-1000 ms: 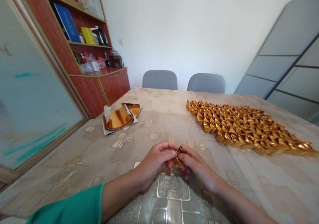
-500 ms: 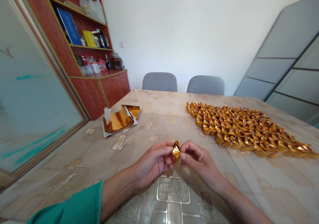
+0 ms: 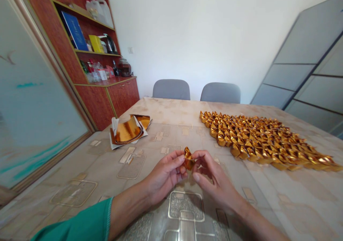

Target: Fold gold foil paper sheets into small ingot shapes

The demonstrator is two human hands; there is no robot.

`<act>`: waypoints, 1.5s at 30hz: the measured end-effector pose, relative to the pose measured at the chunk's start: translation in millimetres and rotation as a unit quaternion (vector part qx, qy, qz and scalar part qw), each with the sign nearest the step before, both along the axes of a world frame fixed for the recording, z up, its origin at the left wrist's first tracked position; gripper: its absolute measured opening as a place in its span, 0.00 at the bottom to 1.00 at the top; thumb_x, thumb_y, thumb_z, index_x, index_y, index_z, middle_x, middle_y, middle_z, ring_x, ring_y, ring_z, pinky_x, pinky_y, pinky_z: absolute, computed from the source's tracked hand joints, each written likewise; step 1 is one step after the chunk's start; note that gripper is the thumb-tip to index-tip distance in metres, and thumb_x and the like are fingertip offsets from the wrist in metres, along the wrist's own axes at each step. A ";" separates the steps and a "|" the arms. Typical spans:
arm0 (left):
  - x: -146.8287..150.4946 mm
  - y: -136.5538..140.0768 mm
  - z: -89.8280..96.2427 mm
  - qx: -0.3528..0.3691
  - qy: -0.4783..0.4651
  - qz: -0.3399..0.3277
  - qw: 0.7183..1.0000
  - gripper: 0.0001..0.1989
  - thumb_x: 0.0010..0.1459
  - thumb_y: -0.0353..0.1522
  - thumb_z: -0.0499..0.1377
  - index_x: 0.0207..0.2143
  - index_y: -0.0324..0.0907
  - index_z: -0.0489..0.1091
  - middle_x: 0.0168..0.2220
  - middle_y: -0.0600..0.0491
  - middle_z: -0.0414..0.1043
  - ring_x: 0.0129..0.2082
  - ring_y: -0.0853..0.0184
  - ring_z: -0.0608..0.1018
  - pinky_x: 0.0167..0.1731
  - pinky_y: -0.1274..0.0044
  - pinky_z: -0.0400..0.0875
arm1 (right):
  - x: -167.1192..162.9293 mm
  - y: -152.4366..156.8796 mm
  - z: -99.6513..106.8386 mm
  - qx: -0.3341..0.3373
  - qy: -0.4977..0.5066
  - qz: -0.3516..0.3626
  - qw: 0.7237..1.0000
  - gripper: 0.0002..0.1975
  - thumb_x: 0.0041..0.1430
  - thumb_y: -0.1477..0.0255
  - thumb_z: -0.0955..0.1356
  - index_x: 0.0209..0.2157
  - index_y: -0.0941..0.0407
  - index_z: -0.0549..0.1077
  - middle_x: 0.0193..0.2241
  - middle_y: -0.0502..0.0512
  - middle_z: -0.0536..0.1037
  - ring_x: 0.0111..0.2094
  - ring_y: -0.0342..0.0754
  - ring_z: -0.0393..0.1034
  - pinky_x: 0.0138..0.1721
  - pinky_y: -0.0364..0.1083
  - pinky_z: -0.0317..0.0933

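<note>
Your left hand is half curled, its thumb pressing in toward the fingers. Your right hand faces it, thumb parted below bent fingers. Your left forearm and right forearm slant inward.

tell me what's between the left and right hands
In the head view, a folded gold piece sits between the left hand and right hand, held by the left.

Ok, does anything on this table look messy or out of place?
Mainly the stack of gold sheets at the left: it curls upward, and white paper sticks out unevenly around it. By contrast, the folded gold pieces at the right stand closely packed. I see no spill.
</note>
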State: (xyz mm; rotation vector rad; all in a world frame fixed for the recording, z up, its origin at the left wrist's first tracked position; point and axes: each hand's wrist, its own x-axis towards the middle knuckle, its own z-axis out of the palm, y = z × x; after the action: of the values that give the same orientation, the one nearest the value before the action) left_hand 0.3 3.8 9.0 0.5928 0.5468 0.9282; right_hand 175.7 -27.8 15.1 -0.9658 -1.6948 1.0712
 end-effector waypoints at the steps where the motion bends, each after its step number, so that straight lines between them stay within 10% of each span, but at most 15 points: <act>1: 0.6 -0.8 -0.6 0.004 0.003 0.001 1.000 0.14 0.51 0.29 0.70 0.38 0.38 0.71 0.29 0.56 0.70 0.25 0.76 0.70 0.31 0.80 0.69 | -1.1 0.9 -1.0 0.004 -0.006 -0.011 1.000 0.15 0.60 0.63 0.70 0.46 0.52 0.65 0.37 0.53 0.72 0.35 0.49 0.67 0.37 0.49 0.62; 18: -3.0 2.9 -1.5 0.159 0.242 0.058 0.955 0.13 0.54 0.33 0.63 0.42 0.40 0.72 0.35 0.54 0.70 0.27 0.72 0.70 0.31 0.78 0.64 | 18.7 19.0 -0.1 0.043 -0.121 -0.123 0.984 0.05 0.56 0.75 0.65 0.35 0.52 0.68 0.29 0.52 0.75 0.29 0.49 0.67 0.31 0.47 0.58; 21: -3.4 4.3 -0.9 0.168 0.262 0.062 0.948 0.12 0.53 0.31 0.61 0.41 0.39 0.71 0.36 0.53 0.70 0.27 0.72 0.69 0.31 0.78 0.65 | 51.1 28.2 1.4 0.120 -0.283 -0.214 0.927 0.04 0.55 0.74 0.65 0.35 0.54 0.69 0.30 0.54 0.75 0.31 0.52 0.69 0.33 0.48 0.57; 25: -3.2 4.2 0.8 0.176 0.278 0.052 0.943 0.12 0.51 0.31 0.60 0.39 0.39 0.71 0.36 0.52 0.70 0.28 0.71 0.69 0.30 0.78 0.65 | 90.8 34.1 -0.4 0.185 -0.536 -0.296 0.769 0.03 0.55 0.76 0.65 0.32 0.55 0.70 0.29 0.58 0.77 0.34 0.56 0.69 0.35 0.50 0.53; 28: -3.2 4.0 3.0 0.187 0.288 0.047 0.938 0.11 0.50 0.32 0.60 0.38 0.39 0.71 0.36 0.52 0.70 0.29 0.70 0.69 0.31 0.78 0.66 | 102.3 33.3 -5.6 0.198 -0.617 -0.297 0.701 0.03 0.57 0.76 0.66 0.31 0.56 0.72 0.29 0.57 0.78 0.37 0.57 0.69 0.36 0.50 0.51; 36: -3.2 6.3 4.5 0.214 0.301 0.056 0.927 0.11 0.49 0.33 0.59 0.36 0.39 0.71 0.35 0.52 0.70 0.30 0.69 0.70 0.30 0.78 0.67 | 104.1 41.6 -9.3 0.201 -0.656 -0.327 0.650 0.02 0.59 0.72 0.70 0.31 0.54 0.75 0.37 0.59 0.75 0.41 0.58 0.65 0.38 0.51 0.50; 45: -8.1 14.1 0.6 0.317 0.361 0.067 0.874 0.08 0.51 0.30 0.57 0.34 0.40 0.73 0.31 0.54 0.73 0.29 0.69 0.72 0.30 0.79 0.66 | 104.8 42.3 -13.1 0.236 -0.623 -0.349 0.659 0.04 0.60 0.70 0.68 0.32 0.55 0.74 0.34 0.59 0.73 0.39 0.58 0.64 0.37 0.51 0.51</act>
State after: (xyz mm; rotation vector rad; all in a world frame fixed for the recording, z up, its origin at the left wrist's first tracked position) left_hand -7.9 17.9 9.6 1.5502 0.9663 1.0057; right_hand 280.5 14.5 2.0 -1.9403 -2.0356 -0.8053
